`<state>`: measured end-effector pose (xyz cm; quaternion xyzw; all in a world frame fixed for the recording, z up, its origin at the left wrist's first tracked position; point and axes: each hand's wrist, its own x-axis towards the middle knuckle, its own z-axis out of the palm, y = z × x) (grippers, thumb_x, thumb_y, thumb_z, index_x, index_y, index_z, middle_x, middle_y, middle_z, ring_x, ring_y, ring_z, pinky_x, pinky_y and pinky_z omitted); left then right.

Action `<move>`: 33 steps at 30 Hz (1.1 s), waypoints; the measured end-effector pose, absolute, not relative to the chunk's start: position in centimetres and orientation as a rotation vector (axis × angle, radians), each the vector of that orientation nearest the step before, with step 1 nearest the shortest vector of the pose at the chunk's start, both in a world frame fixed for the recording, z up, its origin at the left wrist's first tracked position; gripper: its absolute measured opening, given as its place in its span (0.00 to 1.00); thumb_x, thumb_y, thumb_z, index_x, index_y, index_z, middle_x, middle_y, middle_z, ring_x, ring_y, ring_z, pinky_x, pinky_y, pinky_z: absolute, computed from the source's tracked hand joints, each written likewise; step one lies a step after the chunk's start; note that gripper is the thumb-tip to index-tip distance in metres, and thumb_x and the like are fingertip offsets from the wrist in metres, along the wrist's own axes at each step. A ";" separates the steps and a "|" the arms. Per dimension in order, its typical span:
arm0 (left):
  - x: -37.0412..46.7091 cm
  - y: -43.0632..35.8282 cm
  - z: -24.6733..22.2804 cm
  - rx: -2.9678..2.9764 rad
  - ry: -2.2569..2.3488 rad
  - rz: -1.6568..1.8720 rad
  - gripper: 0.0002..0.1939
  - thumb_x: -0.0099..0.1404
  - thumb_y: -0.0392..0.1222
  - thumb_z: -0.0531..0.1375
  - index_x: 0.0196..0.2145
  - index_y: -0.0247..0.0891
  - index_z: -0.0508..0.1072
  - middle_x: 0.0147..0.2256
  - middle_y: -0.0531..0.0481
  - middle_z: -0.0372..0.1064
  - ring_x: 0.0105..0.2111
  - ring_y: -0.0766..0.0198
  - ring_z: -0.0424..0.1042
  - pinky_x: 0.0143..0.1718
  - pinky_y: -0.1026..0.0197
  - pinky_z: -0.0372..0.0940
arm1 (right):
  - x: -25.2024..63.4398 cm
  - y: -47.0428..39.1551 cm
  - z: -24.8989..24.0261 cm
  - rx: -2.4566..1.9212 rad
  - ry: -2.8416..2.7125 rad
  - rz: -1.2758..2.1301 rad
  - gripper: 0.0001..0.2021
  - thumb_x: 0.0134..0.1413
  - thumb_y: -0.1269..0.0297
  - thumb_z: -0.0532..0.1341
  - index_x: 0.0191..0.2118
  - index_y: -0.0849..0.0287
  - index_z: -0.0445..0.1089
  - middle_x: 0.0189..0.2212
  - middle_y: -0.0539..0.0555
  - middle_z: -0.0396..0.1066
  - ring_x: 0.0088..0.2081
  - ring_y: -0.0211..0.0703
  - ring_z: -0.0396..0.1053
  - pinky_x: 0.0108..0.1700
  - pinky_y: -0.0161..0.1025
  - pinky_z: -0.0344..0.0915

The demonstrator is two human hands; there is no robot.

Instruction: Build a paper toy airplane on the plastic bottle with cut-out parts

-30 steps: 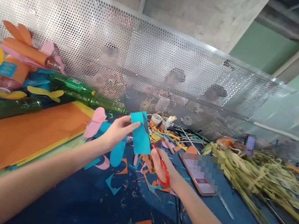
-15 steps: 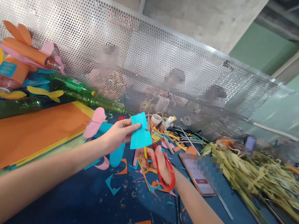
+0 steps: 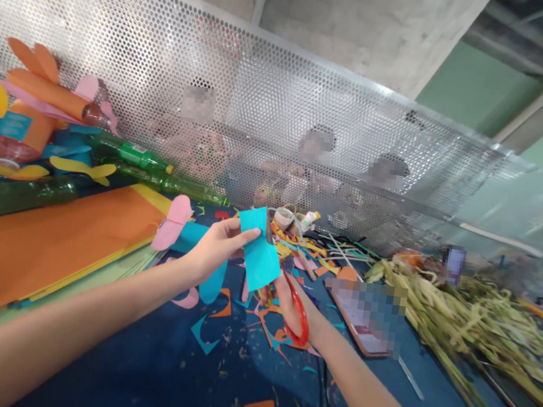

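Since the earlier frame, the scissors (image 3: 293, 304) have been closing again, handles drawn together in the right hand (image 3: 288, 297), which is wrapping them firmly. The left hand (image 3: 215, 246) is pinching the turquoise paper (image 3: 257, 250) by its left edge, above the table (image 3: 126, 372), blades entering from below. Risk: the sheet may be flexing between the blades, or the left fingers (image 3: 242, 232) straying near the cut line.
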<state>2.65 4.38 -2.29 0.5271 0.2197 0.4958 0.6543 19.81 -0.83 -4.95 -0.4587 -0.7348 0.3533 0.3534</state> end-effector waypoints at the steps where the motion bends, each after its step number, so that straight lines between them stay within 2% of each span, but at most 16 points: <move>1: 2.6 4.3 -2.3 1.190 0.495 1.122 0.12 0.57 0.46 0.63 0.35 0.35 0.74 0.32 0.50 0.75 0.29 0.64 0.73 0.34 0.62 0.69 | 19.9 -0.9 -4.9 -1.174 -1.920 0.907 0.22 0.61 0.46 0.42 0.26 0.55 0.57 0.22 0.49 0.61 0.24 0.39 0.62 0.28 0.37 0.65; 9: 2.6 4.2 -2.1 1.239 0.505 1.164 0.13 0.58 0.48 0.61 0.35 0.36 0.74 0.32 0.49 0.75 0.29 0.65 0.73 0.31 0.63 0.68 | 19.6 -1.7 -3.7 -1.194 -1.965 0.778 0.22 0.61 0.47 0.43 0.25 0.56 0.58 0.23 0.51 0.62 0.27 0.41 0.63 0.34 0.39 0.65; 16: 2.7 4.2 -2.3 1.387 0.542 1.236 0.11 0.60 0.48 0.60 0.36 0.38 0.74 0.33 0.50 0.75 0.32 0.64 0.72 0.36 0.62 0.69 | 18.9 -2.5 -3.0 -1.254 -1.908 0.727 0.23 0.59 0.43 0.43 0.26 0.56 0.57 0.21 0.49 0.62 0.26 0.41 0.65 0.29 0.36 0.64; 23: 2.8 4.1 -2.6 1.451 0.595 1.270 0.12 0.61 0.48 0.59 0.36 0.37 0.73 0.35 0.48 0.75 0.33 0.62 0.73 0.35 0.61 0.69 | 18.5 -2.8 -2.6 -1.252 -1.880 0.745 0.26 0.56 0.38 0.42 0.26 0.56 0.59 0.20 0.49 0.64 0.24 0.40 0.65 0.27 0.36 0.63; 33: 2.8 3.9 -2.5 1.437 0.586 1.256 0.12 0.61 0.48 0.59 0.36 0.37 0.73 0.34 0.48 0.75 0.31 0.63 0.73 0.32 0.63 0.69 | 18.8 -2.5 -3.5 -1.294 -1.826 0.865 0.25 0.56 0.39 0.44 0.26 0.56 0.58 0.20 0.49 0.63 0.24 0.41 0.65 0.25 0.36 0.63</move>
